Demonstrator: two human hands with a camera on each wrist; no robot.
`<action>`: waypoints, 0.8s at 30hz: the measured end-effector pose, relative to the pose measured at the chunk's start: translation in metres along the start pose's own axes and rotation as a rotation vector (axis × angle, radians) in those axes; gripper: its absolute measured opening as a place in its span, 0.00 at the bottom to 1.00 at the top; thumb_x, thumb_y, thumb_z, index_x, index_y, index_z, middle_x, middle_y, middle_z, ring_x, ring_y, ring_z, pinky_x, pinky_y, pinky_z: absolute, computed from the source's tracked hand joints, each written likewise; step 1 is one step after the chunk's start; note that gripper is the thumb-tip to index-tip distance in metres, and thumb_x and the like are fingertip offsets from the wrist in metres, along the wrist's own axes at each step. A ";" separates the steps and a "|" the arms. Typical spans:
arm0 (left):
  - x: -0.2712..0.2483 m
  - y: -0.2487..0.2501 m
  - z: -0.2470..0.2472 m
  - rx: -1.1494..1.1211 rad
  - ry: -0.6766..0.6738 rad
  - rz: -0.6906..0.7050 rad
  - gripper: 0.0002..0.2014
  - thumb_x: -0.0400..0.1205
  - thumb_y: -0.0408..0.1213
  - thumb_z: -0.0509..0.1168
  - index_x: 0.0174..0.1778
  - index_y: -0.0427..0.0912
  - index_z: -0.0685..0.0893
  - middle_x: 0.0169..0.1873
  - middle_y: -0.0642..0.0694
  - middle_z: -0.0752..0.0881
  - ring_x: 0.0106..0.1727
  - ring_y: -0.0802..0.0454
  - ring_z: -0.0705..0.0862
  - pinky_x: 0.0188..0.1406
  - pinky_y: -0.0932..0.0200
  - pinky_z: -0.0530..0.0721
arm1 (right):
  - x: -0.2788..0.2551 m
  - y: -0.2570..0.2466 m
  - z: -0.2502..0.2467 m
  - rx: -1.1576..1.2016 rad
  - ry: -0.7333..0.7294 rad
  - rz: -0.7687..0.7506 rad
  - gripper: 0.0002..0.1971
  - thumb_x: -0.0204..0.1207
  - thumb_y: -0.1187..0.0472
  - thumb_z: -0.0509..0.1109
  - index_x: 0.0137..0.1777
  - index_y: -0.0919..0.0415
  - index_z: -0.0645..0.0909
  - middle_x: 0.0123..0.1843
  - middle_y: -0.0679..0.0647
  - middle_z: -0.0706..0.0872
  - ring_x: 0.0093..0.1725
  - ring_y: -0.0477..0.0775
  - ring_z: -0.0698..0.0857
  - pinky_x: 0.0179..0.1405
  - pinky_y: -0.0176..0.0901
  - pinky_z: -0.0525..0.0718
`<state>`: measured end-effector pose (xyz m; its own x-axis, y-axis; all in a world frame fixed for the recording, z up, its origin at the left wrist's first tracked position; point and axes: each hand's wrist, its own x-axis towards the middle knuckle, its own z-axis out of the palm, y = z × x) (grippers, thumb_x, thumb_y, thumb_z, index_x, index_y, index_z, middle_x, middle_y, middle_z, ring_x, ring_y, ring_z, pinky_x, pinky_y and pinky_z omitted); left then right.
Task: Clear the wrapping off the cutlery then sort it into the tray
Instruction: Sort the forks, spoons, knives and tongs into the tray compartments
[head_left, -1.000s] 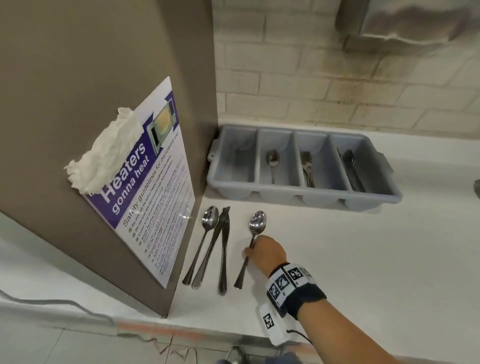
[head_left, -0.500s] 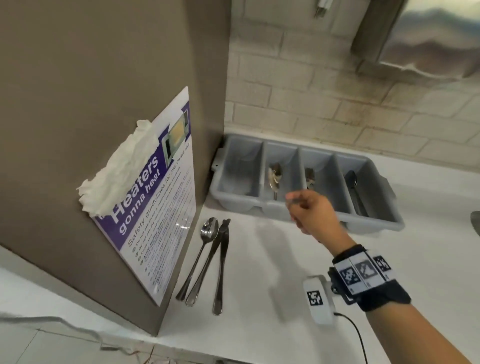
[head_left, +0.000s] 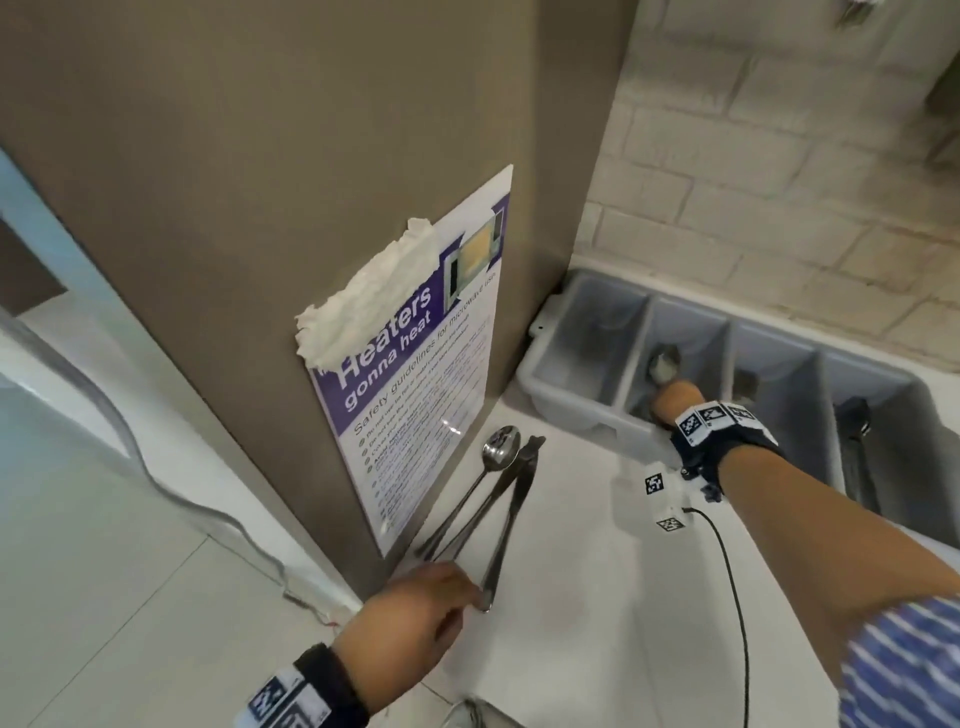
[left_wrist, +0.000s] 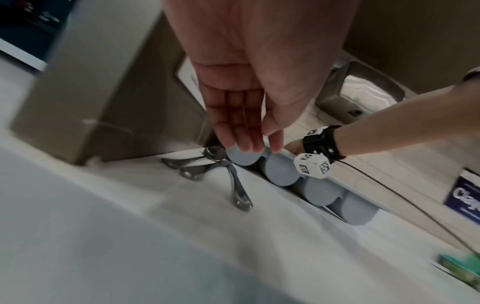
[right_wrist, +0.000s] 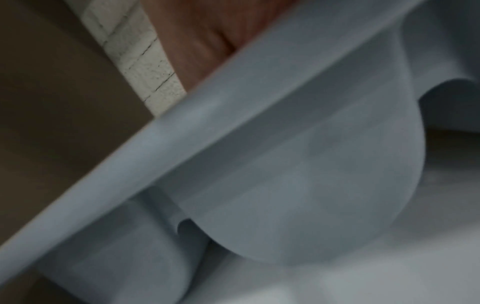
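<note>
Three pieces of bare cutlery lie on the white counter against the brown cabinet: a spoon (head_left: 501, 449), a second piece under it, and a knife (head_left: 511, 514). My left hand (head_left: 470, 597) hovers at the knife's handle end with straight fingers (left_wrist: 233, 131), holding nothing. The grey four-compartment tray (head_left: 569, 397) stands against the brick wall. My right hand (head_left: 675, 397) reaches down into its second compartment, where a spoon bowl (head_left: 665, 361) shows just beyond the knuckles. Its fingers are hidden, and the right wrist view shows only the tray's outer wall (right_wrist: 285, 164).
A crumpled white paper (head_left: 363, 306) clings to the purple poster (head_left: 415, 395) on the cabinet side. Cutlery lies in the tray's third and fourth compartments. A black cable (head_left: 732, 587) trails from my right wrist across the counter. The counter's front edge is near my left wrist.
My right hand lifted the separate spoon off the counter and carried it into the tray's second compartment. My left hand has come in beside the knife handle.
</note>
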<state>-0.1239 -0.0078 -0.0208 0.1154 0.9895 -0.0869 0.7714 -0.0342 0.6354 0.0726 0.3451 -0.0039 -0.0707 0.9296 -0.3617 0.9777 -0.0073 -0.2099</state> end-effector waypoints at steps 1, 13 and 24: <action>0.012 0.006 0.003 -0.042 0.059 -0.024 0.14 0.77 0.33 0.56 0.50 0.54 0.83 0.49 0.57 0.85 0.47 0.67 0.81 0.47 0.82 0.74 | -0.003 0.000 0.002 -0.040 -0.009 -0.019 0.18 0.82 0.66 0.56 0.68 0.74 0.73 0.72 0.68 0.77 0.71 0.66 0.75 0.69 0.50 0.73; 0.127 -0.004 0.017 0.316 0.153 -0.483 0.25 0.78 0.23 0.55 0.72 0.39 0.64 0.64 0.36 0.75 0.64 0.43 0.77 0.64 0.54 0.80 | -0.113 -0.006 0.042 0.272 0.646 -0.473 0.12 0.71 0.64 0.68 0.56 0.57 0.81 0.59 0.57 0.80 0.57 0.60 0.75 0.56 0.52 0.73; 0.134 -0.002 0.011 0.496 0.012 -0.489 0.23 0.79 0.28 0.57 0.72 0.33 0.63 0.63 0.34 0.76 0.61 0.41 0.80 0.59 0.53 0.82 | -0.171 -0.039 0.129 0.204 -0.017 -0.360 0.18 0.68 0.41 0.69 0.38 0.54 0.70 0.39 0.48 0.76 0.39 0.53 0.76 0.41 0.45 0.75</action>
<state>-0.1026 0.1236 -0.0422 -0.3231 0.9090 -0.2631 0.9282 0.3587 0.0994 0.0215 0.1390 -0.0511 -0.4057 0.8801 -0.2465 0.8306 0.2425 -0.5012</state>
